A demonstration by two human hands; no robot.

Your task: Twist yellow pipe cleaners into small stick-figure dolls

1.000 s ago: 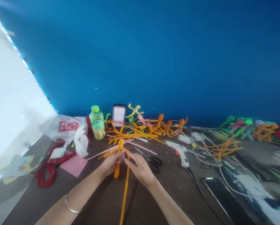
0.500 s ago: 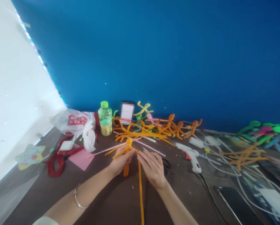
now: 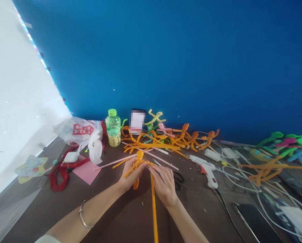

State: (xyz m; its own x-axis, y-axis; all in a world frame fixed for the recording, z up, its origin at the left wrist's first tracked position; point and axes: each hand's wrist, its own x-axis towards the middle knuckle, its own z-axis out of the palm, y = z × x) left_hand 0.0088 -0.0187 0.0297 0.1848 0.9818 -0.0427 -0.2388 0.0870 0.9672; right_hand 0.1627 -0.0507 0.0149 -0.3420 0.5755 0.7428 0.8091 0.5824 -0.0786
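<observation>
An orange pipe-cleaner figure [image 3: 140,156] with a rounded coiled head stands upright in my left hand [image 3: 130,173], thumb and fingers closed round its body. Loose orange strands stick out to its left and below the hand. My right hand [image 3: 164,182] pinches an orange pipe cleaner [image 3: 154,212] close to the figure's right side; its long end hangs toward the table's near edge. The fingertips of both hands are almost together. Partly behind my right hand lie scissors [image 3: 178,179] with black handles.
Behind the hands lie a pile of orange pipe cleaners [image 3: 151,146] and several finished figures [image 3: 185,131]. A green-capped bottle [image 3: 113,130] and a plastic bag [image 3: 76,131] stand left. To the right are a glue gun [image 3: 210,172], white cables and a phone [image 3: 257,221].
My right hand's fingers have drawn together and closed on the strand, where they were more spread before. The figure in my left hand stays nearly in place.
</observation>
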